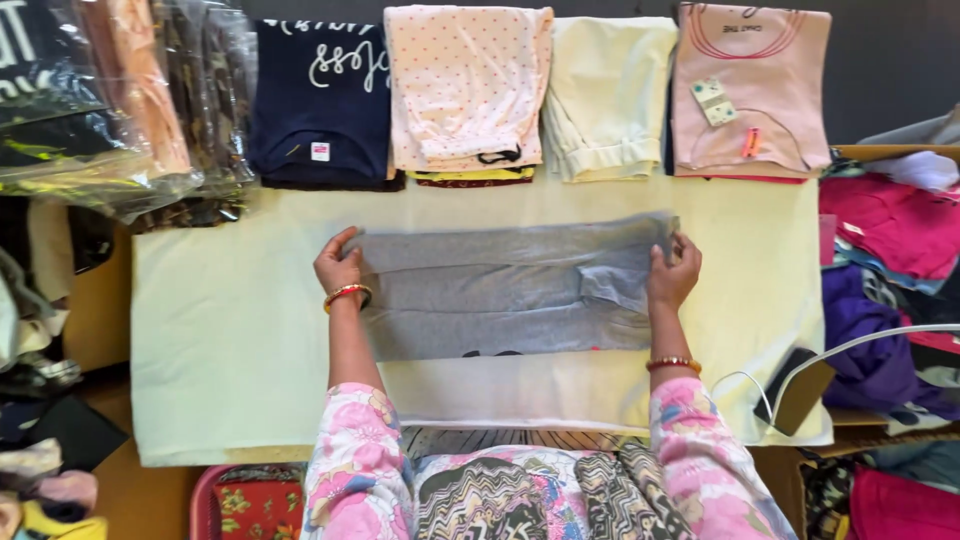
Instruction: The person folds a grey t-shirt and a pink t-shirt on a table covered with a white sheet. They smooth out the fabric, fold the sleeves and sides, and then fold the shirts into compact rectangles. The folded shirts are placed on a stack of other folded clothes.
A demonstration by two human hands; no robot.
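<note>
Two hands are pinching a folded grey garment (pixel 500 295) between them on the desk (pixel 220 340), left hand (pixel 338 265) and right hand (pixel 673 272) each closed on one end; uneven tension risks skewing its folds.

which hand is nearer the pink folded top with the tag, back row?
Right. The right hand grips the right end of the grey garment, just below and left of the pink folded top. The left hand holds the grey garment's far left end.
</note>
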